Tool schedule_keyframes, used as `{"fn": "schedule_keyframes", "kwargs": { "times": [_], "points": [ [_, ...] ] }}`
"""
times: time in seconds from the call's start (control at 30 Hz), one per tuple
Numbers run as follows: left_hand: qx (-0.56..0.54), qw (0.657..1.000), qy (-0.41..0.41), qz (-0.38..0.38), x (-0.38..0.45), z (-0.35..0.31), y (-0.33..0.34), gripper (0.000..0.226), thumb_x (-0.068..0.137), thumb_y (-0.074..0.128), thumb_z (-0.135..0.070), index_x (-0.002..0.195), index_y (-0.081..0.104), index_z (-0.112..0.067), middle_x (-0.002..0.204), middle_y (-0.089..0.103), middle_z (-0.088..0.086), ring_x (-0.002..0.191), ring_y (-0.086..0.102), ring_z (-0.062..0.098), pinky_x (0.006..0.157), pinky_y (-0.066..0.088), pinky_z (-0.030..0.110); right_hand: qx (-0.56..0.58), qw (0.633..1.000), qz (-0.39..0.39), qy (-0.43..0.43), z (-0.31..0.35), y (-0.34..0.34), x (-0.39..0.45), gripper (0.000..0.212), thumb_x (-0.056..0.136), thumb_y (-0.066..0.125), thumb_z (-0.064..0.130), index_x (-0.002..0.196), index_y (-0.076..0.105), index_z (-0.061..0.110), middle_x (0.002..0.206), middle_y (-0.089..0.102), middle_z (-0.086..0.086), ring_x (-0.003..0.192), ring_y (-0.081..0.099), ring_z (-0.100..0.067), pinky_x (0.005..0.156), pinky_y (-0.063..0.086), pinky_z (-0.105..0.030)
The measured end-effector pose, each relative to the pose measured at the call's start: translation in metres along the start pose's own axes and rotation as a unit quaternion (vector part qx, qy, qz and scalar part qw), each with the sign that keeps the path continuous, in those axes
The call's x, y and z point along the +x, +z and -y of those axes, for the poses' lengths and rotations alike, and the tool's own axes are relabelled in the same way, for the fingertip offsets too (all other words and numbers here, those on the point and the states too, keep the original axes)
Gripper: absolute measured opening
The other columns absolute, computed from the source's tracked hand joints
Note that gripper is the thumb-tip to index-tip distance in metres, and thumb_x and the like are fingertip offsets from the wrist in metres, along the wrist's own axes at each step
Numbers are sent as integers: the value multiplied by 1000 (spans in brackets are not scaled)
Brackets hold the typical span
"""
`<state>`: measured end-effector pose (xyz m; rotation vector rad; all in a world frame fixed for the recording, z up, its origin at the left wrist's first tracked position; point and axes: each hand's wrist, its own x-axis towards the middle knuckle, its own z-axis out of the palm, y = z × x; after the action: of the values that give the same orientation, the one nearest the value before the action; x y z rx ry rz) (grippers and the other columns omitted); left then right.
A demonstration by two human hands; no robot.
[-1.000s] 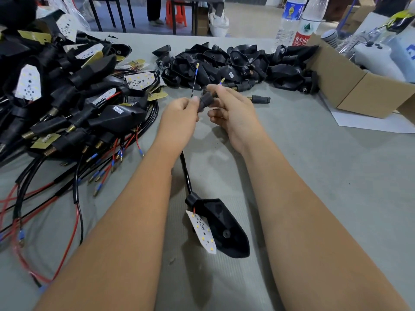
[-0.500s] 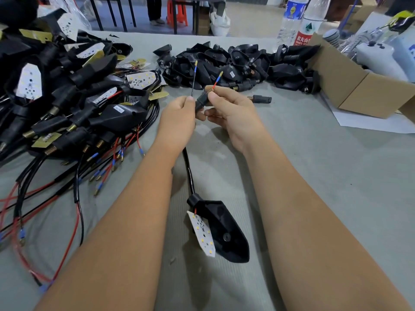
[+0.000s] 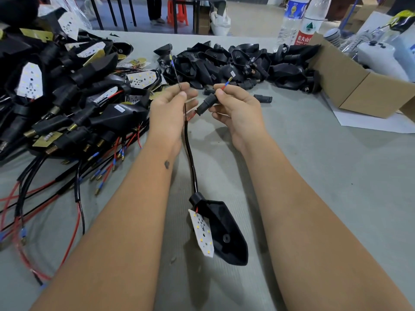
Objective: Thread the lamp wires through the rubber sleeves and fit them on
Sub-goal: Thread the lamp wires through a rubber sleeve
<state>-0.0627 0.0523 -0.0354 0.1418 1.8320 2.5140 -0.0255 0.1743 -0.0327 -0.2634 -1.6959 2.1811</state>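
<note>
A black lamp housing [image 3: 226, 232] with a white LED board [image 3: 203, 232] lies on the table between my forearms. Its black cable [image 3: 190, 158] rises to my hands. My left hand [image 3: 168, 108] pinches the thin black wire [image 3: 176, 72], whose blue-tipped end sticks up. My right hand [image 3: 238, 108] holds a black rubber sleeve [image 3: 206, 105]. The red wire [image 3: 226, 84] runs through that sleeve, and its blue and brass tip pokes out above my right thumb.
Finished lamps with red and black wires [image 3: 62, 104] are heaped at the left. A pile of empty black housings [image 3: 235, 63] lies across the back, with a loose sleeve [image 3: 262, 98] nearby. A cardboard box [image 3: 359, 90] and two bottles [image 3: 301, 21] stand at the right.
My hands have drawn apart. The red wire's tip has come further out of the sleeve, and the black wire now stands separately in my left hand.
</note>
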Motion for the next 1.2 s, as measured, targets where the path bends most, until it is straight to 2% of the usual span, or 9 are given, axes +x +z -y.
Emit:
{"fn": "schedule_keyframes", "kwargs": {
  "times": [0.17,0.3,0.53,0.7,0.77,0.87,0.97,1.07,1.2],
  "points": [
    [-40,998,48,-26,-2,-2,-3,22,105,40,-16,106,62,-21,58,54,-4,56,53,10,56,45,25,2,1000,-12,14,1,0,-1,11,95,58,3,99,67,8,87,66,-8,67,65,-21,66,57,-26],
    [-10,997,50,-59,-1,-1,-5,19,102,47,-11,100,65,-18,70,63,-4,64,61,6,66,50,22,17,999,-33,13,-1,1,1,12,95,57,1,101,66,6,84,66,-8,68,65,-22,72,58,-29],
    [48,991,107,-70,1,-1,-11,20,100,50,-11,112,64,-20,56,56,-8,52,55,5,47,38,18,98,992,-66,33,-1,-3,3,14,94,58,-1,88,66,9,88,68,-14,67,67,-22,71,60,-29],
    [200,971,125,-47,3,3,-12,21,95,57,-9,110,71,-12,79,65,-2,61,61,5,66,51,21,160,983,-87,36,0,-5,5,13,95,55,-4,89,62,6,101,65,-12,76,66,-24,75,61,-33],
    [282,948,147,-25,1,5,-13,21,92,60,-15,107,74,-18,85,69,-4,68,61,7,73,49,24,167,981,-95,35,0,-5,5,12,95,55,-4,90,62,5,107,64,-14,77,65,-25,74,61,-33],
    [361,920,153,-9,-5,5,-11,22,86,59,-20,95,76,-31,77,69,-7,73,60,8,64,44,19,171,979,-106,33,-1,-4,6,9,95,55,-4,99,61,2,117,64,-19,80,66,-26,73,61,-33],
    [359,923,137,9,-5,5,-8,21,83,58,-18,83,72,-34,63,62,-4,57,51,10,59,40,27,177,977,-116,30,-1,-4,6,11,96,54,-3,102,62,1,107,65,-17,79,66,-26,77,61,-35],
    [339,932,129,22,-6,3,-8,22,82,57,-17,77,70,-34,50,49,-8,49,39,6,53,33,23,176,976,-123,26,-1,-4,7,12,96,53,-3,94,62,3,106,64,-15,80,65,-27,78,60,-35],
    [337,932,126,31,-9,1,-7,25,82,59,-16,72,68,-37,60,56,0,56,43,9,56,35,25,176,976,-124,20,-2,-4,7,13,96,54,-3,89,62,5,112,63,-12,83,64,-27,78,60,-34]
  ]
}}
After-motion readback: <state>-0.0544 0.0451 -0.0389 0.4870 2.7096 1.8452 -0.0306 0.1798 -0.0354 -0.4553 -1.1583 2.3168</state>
